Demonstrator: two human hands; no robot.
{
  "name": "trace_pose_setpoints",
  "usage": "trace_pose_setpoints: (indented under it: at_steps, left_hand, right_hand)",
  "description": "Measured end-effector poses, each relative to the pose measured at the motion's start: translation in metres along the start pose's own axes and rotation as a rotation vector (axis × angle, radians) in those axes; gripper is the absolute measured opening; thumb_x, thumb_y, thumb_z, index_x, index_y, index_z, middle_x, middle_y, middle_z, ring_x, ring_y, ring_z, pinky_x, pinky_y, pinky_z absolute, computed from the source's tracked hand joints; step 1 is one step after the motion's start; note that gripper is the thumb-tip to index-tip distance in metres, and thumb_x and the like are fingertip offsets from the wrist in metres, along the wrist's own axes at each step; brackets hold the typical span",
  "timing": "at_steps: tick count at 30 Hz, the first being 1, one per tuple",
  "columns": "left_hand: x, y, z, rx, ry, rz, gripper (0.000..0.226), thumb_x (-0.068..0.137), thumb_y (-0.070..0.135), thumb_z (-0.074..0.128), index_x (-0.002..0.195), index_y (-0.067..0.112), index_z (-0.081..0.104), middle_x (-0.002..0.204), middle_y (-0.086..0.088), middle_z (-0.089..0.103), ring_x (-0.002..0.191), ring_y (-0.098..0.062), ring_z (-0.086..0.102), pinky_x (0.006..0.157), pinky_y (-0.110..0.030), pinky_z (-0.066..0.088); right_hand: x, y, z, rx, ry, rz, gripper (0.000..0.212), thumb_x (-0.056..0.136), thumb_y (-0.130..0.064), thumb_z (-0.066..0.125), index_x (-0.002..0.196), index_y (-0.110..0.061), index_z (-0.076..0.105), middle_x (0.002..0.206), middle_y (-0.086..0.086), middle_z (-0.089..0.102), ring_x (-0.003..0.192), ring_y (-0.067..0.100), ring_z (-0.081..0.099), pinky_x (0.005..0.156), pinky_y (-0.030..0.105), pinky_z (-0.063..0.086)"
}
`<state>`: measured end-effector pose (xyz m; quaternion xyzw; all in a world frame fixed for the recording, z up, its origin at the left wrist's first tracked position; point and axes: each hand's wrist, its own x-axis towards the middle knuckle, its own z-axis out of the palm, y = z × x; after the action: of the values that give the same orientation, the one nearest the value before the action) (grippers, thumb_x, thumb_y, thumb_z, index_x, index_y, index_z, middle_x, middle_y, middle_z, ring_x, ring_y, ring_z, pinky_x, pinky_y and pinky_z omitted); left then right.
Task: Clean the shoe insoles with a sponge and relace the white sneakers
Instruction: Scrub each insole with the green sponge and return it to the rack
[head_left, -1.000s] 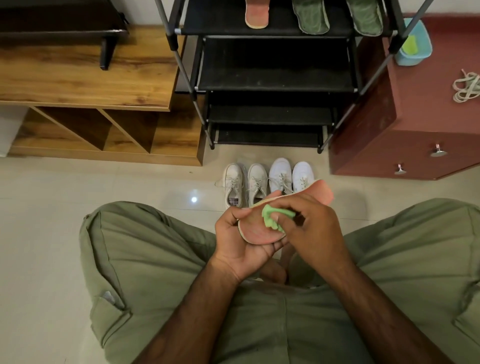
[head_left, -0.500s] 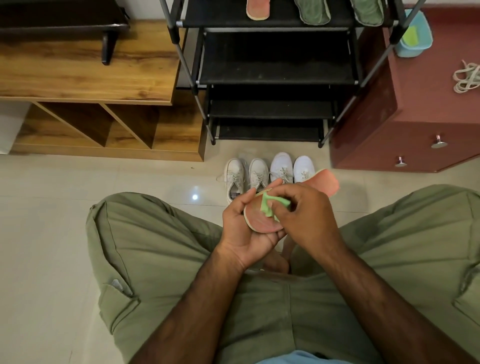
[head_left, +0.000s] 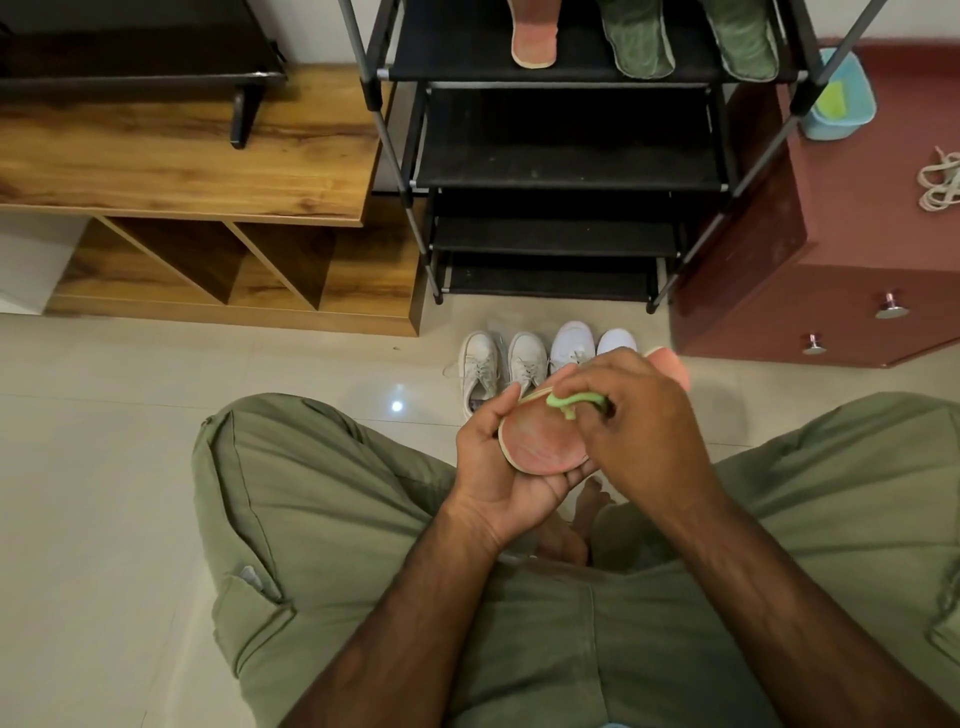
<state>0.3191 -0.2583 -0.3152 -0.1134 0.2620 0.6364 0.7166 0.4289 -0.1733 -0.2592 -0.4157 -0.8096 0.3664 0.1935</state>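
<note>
My left hand (head_left: 493, 462) cradles the heel end of a pink insole (head_left: 540, 441) from below, fingers curled round its edge. My right hand (head_left: 639, 421) pinches a green sponge (head_left: 574, 401) against the insole's top face and hides its middle; the toe end (head_left: 670, 361) pokes out beyond my knuckles. Two pairs of white sneakers (head_left: 545, 358) stand on the floor just past my hands. On the top rack shelf lie another pink insole (head_left: 534, 41) and two green insoles (head_left: 685, 41). White laces (head_left: 940, 179) lie on the red cabinet.
A black shoe rack (head_left: 566, 166) stands straight ahead, a wooden shelf unit (head_left: 208, 182) to its left, a red cabinet (head_left: 841, 291) with drawer knobs to its right. A blue tub (head_left: 839, 98) sits on the cabinet. My knees in green trousers flank both hands over the tiled floor.
My right hand slid the sponge up the insole toward the toe, exposing more of the heel. The view shifted slightly; the left hand kept its hold.
</note>
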Motion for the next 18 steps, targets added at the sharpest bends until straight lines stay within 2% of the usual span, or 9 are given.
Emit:
trace_pose_setpoints:
  at_steps: [4,7,10,13,15,17,18]
  left_hand:
    - [0.004,0.001,-0.005,-0.005,0.047,0.004,0.067,0.103,0.041,0.044,0.159,0.006,0.033,0.15,-0.017,0.045,0.143,-0.032,0.04,0.128,-0.047,0.017]
    - [0.002,0.003,-0.006,-0.031,0.046,0.015,0.061,0.103,0.041,0.043,0.154,0.008,0.043,0.149,-0.016,0.048,0.138,-0.033,0.048,0.124,-0.047,0.027]
    - [0.002,0.002,-0.004,-0.041,0.015,0.023,0.06,0.101,0.041,0.043,0.151,0.008,0.045,0.14,-0.017,0.058,0.127,-0.033,0.06,0.112,-0.046,0.041]
    - [0.001,0.002,-0.002,0.009,0.006,0.044,0.062,0.101,0.042,0.045,0.153,0.008,0.044,0.149,-0.019,0.05,0.133,-0.034,0.053,0.117,-0.046,0.034]
    - [0.003,0.001,-0.004,-0.016,0.032,0.03,0.061,0.101,0.041,0.047,0.152,0.008,0.046,0.144,-0.018,0.055,0.135,-0.033,0.053,0.121,-0.046,0.03]
    - [0.004,0.0,-0.008,-0.042,0.036,0.018,0.062,0.101,0.04,0.048,0.154,0.007,0.043,0.141,-0.017,0.058,0.136,-0.032,0.053,0.121,-0.045,0.033]
    - [0.003,0.001,-0.008,-0.037,0.034,0.017,0.062,0.102,0.04,0.047,0.154,0.006,0.044,0.141,-0.017,0.057,0.135,-0.032,0.054,0.12,-0.046,0.034]
  right_hand:
    - [-0.011,-0.003,0.018,0.008,-0.089,-0.016,0.024,0.085,-0.006,0.075,0.104,-0.02,0.08,0.108,-0.015,0.061,0.103,-0.001,0.06,0.092,0.012,0.049]
    - [-0.012,-0.005,0.022,0.033,-0.077,-0.034,0.02,0.087,-0.006,0.076,0.103,-0.017,0.081,0.107,-0.015,0.064,0.102,-0.002,0.061,0.091,0.007,0.047]
    - [-0.01,-0.004,0.023,0.071,0.008,-0.04,0.023,0.083,0.001,0.077,0.095,-0.017,0.082,0.101,-0.015,0.067,0.101,-0.004,0.063,0.088,0.004,0.045]
    - [-0.005,-0.001,0.021,0.1,0.1,0.017,0.024,0.081,0.001,0.079,0.092,-0.02,0.082,0.097,-0.014,0.069,0.098,-0.003,0.065,0.089,0.008,0.047]
    - [-0.009,-0.007,0.025,0.105,0.017,-0.012,0.024,0.082,0.001,0.079,0.092,-0.02,0.082,0.097,-0.014,0.07,0.097,-0.001,0.066,0.088,0.011,0.05]
    - [-0.016,-0.014,0.03,0.106,-0.093,-0.058,0.022,0.083,-0.002,0.079,0.092,-0.021,0.082,0.097,-0.014,0.07,0.096,0.002,0.067,0.087,0.018,0.053]
    - [-0.015,-0.014,0.03,0.116,-0.096,-0.059,0.022,0.083,-0.002,0.079,0.092,-0.021,0.082,0.097,-0.014,0.071,0.096,0.003,0.067,0.087,0.021,0.054]
